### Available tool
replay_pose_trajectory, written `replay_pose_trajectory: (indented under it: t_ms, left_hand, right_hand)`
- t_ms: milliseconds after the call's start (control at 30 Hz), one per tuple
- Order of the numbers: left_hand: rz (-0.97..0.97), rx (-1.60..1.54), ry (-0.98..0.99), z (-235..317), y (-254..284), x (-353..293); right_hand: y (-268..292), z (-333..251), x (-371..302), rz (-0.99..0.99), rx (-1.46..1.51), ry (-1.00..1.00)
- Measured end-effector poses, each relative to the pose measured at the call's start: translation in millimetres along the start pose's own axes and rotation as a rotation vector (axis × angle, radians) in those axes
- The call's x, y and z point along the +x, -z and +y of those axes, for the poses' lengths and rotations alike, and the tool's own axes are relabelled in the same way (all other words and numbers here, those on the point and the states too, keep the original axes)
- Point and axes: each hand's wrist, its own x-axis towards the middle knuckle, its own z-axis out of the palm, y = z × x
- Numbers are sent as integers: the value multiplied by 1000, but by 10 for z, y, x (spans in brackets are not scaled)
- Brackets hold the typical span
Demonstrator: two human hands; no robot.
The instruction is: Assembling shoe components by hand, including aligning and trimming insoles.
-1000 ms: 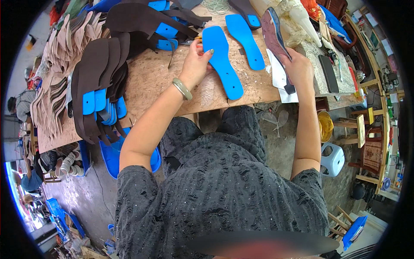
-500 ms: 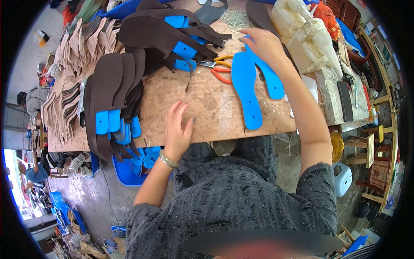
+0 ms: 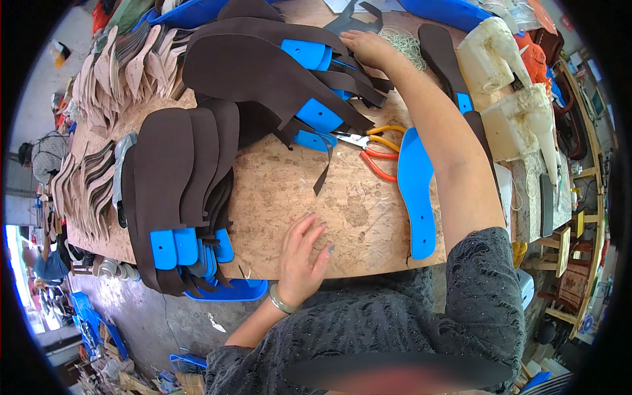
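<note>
My right hand point(image 3: 365, 48) reaches to the far side of the table, fingers stretched out at the edge of a pile of dark brown sole-shaped sheets point(image 3: 243, 62) with blue heel ends. Whether its fingertips touch the top sheet I cannot tell. My left hand point(image 3: 303, 260) is open over the table's front edge, fingers apart, with nothing in it. A blue insole point(image 3: 416, 210) lies to the right, partly hidden by my right forearm. Beside it are pliers with red handles point(image 3: 378, 164) and a tool with yellow handles point(image 3: 387, 135).
Another brown stack point(image 3: 161, 178) overhangs the front left table edge. Bundles of tan sole pieces point(image 3: 131, 72) stand behind it. Coiled pale string point(image 3: 403, 45), a dark grey cut piece point(image 3: 359, 20) and worn whitish plastic containers point(image 3: 517, 122) lie along the far and right sides.
My right hand has left the blue insoles and moved left to the brown pile. The view has shifted, and only one blue insole now shows plainly, beside my forearm. My left hand stays open.
</note>
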Motion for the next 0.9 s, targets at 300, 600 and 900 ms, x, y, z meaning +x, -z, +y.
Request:
replay_pose_trajectory:
  t_ms: [300,600,900]
  left_hand:
    - [-58,-6,33,9,15,12]
    - [66,-232,22,-62,-15,-109]
    - [288,-1360,-13,63,1,494]
  right_hand:
    - [454,341,191,565,559,-486]
    - [2548,-291,-1050,737,1228,-518]
    - [1916,-2761,-1863,429,1162,-214]
